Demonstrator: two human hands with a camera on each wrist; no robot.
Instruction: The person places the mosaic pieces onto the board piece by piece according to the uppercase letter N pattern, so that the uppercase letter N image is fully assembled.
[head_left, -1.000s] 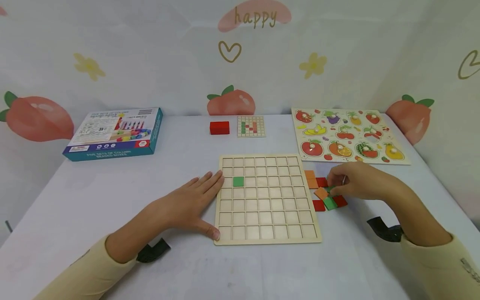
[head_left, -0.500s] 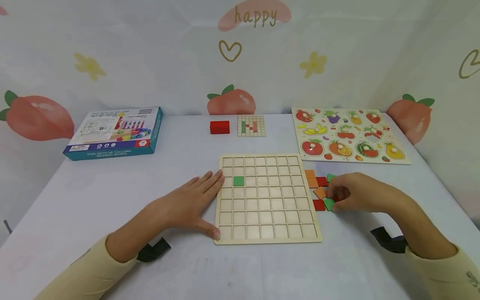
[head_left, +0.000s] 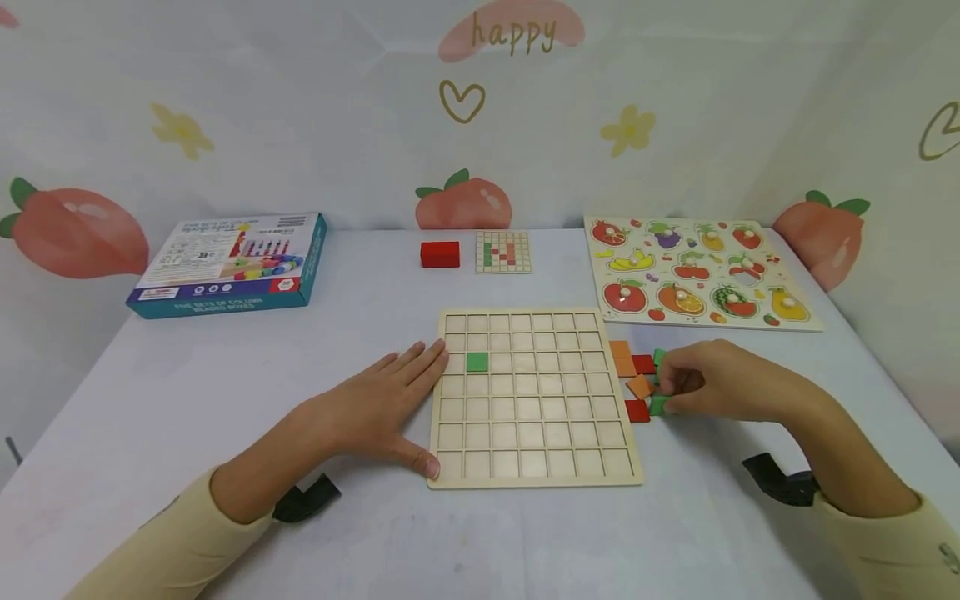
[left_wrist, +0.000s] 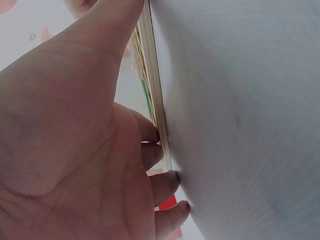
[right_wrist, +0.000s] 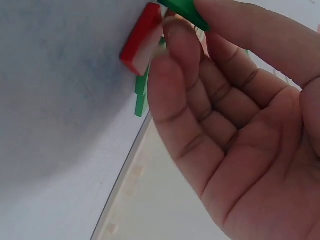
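Observation:
A wooden grid board [head_left: 536,481] lies in front of the person, with one green tile [head_left: 477,362] in a cell at its upper left. My left hand [head_left: 375,412] rests along the board's left edge, fingers straight and thumb spread toward the near corner. To the right of the board, my right hand [head_left: 720,383] is among loose tiles and pinches a green square tile [right_wrist: 187,11] at the thumb tip, its fingers curled. Beside those fingers in the right wrist view is a red tile [right_wrist: 142,39]. Other loose tiles include orange [head_left: 622,358] and red [head_left: 637,411] ones.
A small pattern card [head_left: 503,252] and a red block [head_left: 439,255] lie behind the board. At the back right is a fruit puzzle board [head_left: 697,271]. A flat teal-edged toy box [head_left: 228,267] lies at the back left.
My right hand has shifted slightly toward the near side, from the farther green tile to the nearer one, which now sits tilted at the thumb. My left hand has stayed on the board's edge.

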